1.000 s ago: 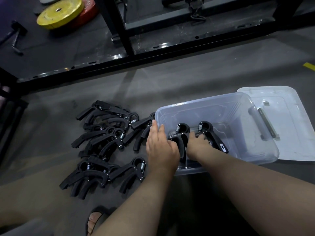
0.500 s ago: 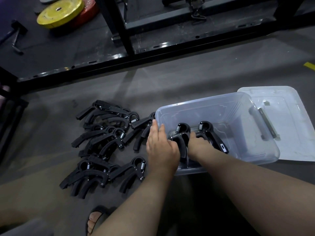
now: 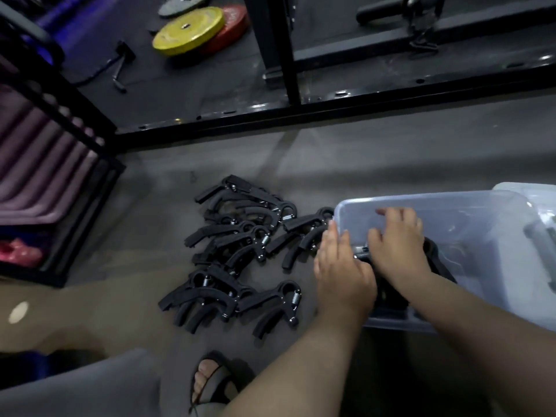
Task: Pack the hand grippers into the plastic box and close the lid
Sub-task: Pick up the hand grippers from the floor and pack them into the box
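On the gym floor, the loose pile of hand grippers [image 3: 240, 254] lay where it had been a second earlier, untouched and just left of the box [image 3: 436, 197]. That left most of the packing to do.

The left hand [image 3: 343, 272] had not moved. Its fingers were straight and together, laid flat against the box's near left corner, and they held nothing. It appeared to be steadying the box.

The change was in the right hand [image 3: 397, 245]. Half a second before, it had been down among the packed grippers [image 3: 437, 255], and whether it was curled round one could not be told. Now it had lifted, with fingers spread and nearly straight, and hovered over them empty. The pair sat low against the box's near wall, partly hidden by the wrist. The placement looked finished, and a reach back to the pile seemed the likely next move.

The camera had also swung left, pushing the box toward the frame's right edge. Only a corner of the lid [image 3: 538, 192] showed beyond it, lying off the box, so closing remained a later step.

No brand, label or writing could be read. The grippers were plain black with steel springs. Any markings on the yellow plate [image 3: 188, 31] at the back were too blurred to make out.
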A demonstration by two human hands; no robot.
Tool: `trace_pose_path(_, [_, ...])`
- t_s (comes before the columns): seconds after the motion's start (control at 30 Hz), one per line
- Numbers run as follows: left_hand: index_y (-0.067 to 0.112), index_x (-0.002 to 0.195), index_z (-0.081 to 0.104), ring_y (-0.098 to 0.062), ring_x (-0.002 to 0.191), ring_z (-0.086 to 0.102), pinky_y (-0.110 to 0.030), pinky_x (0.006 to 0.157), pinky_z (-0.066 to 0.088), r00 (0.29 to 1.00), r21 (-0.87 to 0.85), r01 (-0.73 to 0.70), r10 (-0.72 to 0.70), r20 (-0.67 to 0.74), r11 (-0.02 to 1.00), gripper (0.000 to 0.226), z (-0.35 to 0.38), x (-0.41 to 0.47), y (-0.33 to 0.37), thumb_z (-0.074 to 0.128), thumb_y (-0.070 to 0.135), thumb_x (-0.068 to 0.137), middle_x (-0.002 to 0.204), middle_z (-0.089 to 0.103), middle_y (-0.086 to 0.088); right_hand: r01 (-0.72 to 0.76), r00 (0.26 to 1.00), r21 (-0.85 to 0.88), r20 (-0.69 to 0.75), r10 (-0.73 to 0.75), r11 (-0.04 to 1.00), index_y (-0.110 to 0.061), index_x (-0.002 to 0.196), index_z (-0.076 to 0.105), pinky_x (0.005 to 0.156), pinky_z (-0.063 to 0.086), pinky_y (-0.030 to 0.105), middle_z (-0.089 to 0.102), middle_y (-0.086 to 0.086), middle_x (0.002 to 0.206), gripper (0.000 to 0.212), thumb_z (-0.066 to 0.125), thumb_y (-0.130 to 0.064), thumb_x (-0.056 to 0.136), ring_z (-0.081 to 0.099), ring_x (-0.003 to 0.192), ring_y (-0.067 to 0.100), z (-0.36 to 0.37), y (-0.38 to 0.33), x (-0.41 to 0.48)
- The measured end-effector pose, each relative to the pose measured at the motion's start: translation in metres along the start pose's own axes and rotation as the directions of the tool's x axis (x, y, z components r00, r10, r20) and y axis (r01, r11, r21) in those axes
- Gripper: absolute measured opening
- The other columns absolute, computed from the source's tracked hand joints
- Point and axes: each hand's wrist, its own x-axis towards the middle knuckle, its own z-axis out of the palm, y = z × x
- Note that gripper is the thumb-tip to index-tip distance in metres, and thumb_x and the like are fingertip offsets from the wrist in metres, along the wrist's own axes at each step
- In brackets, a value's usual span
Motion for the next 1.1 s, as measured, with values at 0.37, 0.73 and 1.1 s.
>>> trace_pose_path(0.37, [0.014,0.146,0.04,-0.016,0.142,0.03,-0.031,0.115,0.018,0.931,-0.358,0.298,-0.353,-0.097,0.885,0.054,-0.021,0.006,-0.039,0.038,0.024,0.093,0.153,0.038,-0.001,0.348,0.916,0.153,0.154,-0.37,0.925,-0.01,0.147,0.039,0.12,0.015,0.029,0.028,0.001,0.159,0.053,0.05,-0.015,0.096,0.019,0.148,0.016,0.029,-0.047,-0.004])
trace_pose_path(0.73, [0.018,0.146,0.036,-0.02,0.143,0.023,-0.039,0.117,0.019,0.917,0.236,0.388,-0.399,-0.001,0.891,0.057,-0.103,0.094,-0.147,0.044,0.02,0.089,0.156,0.03,0.001,0.3,0.91,-0.039,0.311,-0.274,0.953,-0.011,0.153,0.024,0.119,0.006,0.034,-0.006,-0.006,0.164,0.074,0.054,-0.018,0.086,-0.019,0.148,0.008,0.043,-0.055,-0.019])
trace_pose_path(1.1, [0.024,0.145,0.033,-0.026,0.149,-0.003,-0.044,0.117,0.012,0.874,0.533,0.326,-0.464,0.145,0.781,0.056,-0.073,0.085,-0.19,0.048,0.029,0.091,0.163,-0.009,0.0,0.247,0.923,0.013,0.3,-0.239,0.969,-0.014,0.148,0.034,0.118,0.019,0.041,-0.001,-0.013,0.162,0.066,0.052,-0.018,0.085,-0.023,0.145,0.0,0.045,-0.058,-0.021])
